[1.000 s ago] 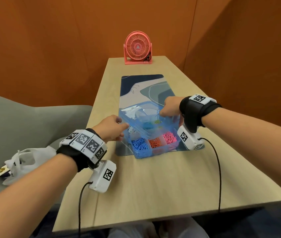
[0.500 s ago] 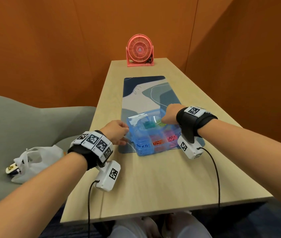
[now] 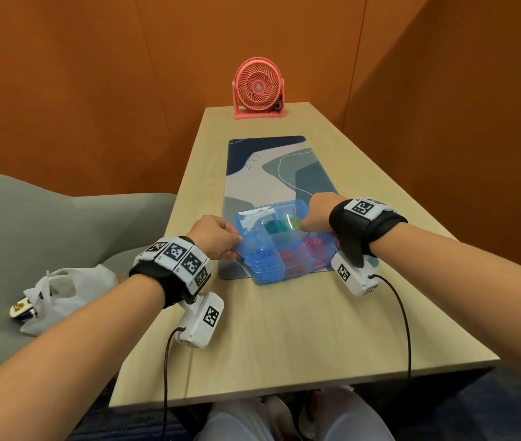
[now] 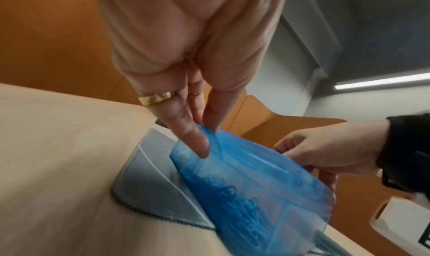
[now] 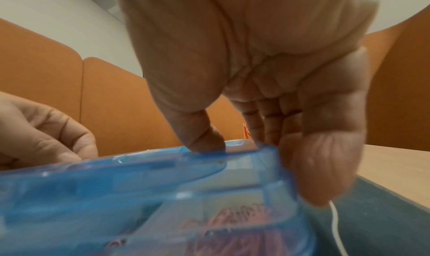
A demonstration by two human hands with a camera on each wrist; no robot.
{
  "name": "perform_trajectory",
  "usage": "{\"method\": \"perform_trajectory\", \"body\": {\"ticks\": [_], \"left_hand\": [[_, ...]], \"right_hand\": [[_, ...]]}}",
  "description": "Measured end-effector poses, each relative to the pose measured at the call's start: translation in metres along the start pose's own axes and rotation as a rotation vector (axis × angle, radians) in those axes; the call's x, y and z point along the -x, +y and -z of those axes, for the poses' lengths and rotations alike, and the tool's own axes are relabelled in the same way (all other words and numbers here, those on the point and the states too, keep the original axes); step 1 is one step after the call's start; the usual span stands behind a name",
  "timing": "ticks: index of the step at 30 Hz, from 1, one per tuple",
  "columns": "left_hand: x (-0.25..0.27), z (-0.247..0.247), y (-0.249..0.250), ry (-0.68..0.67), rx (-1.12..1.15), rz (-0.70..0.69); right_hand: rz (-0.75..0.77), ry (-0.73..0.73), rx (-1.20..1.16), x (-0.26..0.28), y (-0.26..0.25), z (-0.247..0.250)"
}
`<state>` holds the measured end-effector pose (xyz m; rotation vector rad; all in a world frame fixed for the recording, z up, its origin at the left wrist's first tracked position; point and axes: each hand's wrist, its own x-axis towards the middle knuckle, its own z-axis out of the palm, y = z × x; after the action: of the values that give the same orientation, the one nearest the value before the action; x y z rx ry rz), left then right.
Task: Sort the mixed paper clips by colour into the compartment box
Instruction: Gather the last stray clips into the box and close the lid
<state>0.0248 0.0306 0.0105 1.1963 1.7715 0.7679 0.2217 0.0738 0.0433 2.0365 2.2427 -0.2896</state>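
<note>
Stretching away from the person, the pale wooden surface [image 3: 300, 329] carries a patterned desk mat [image 3: 271, 173] with a pink fan [image 3: 258, 87] at its far end. A grey chair [image 3: 46, 237] at the left holds a white plastic bag [image 3: 61, 291]. On the near end of the mat sits the blue compartment box [image 3: 271, 272], its clear lid [image 3: 252, 230] lowered nearly flat over the sorted paper clips [image 3: 264, 259]: blue, red and pink in the near row, green and yellow behind. The left hand [image 3: 217, 237] pinches the lid's left edge between thumb and fingers, and the right hand [image 3: 319, 211] grips the box's far right corner, thumb pressing on top and fingers curled down the side. Judging by the filled compartments, sorting looks complete and closing the box is the step in hand. Next likely comes an even downward press at both sides until the lid seats, keeping the box from sliding on the mat.
</note>
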Motion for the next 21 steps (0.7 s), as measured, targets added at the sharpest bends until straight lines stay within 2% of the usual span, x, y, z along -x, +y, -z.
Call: {"method": "perform_trajectory", "body": {"ticks": [7, 14, 21], "left_hand": [[-0.002, 0.003, 0.003, -0.026, 0.016, 0.037], [-0.008, 0.003, 0.005, -0.036, 0.016, 0.078], [-0.008, -0.001, 0.002, -0.049, 0.074, 0.074]], "right_hand": [[-0.011, -0.032, -0.038, -0.001, 0.006, -0.001], [-0.069, -0.148, -0.355, -0.001, 0.017, 0.000], [-0.101, -0.150, -0.396, 0.000, 0.019, 0.000]]}}
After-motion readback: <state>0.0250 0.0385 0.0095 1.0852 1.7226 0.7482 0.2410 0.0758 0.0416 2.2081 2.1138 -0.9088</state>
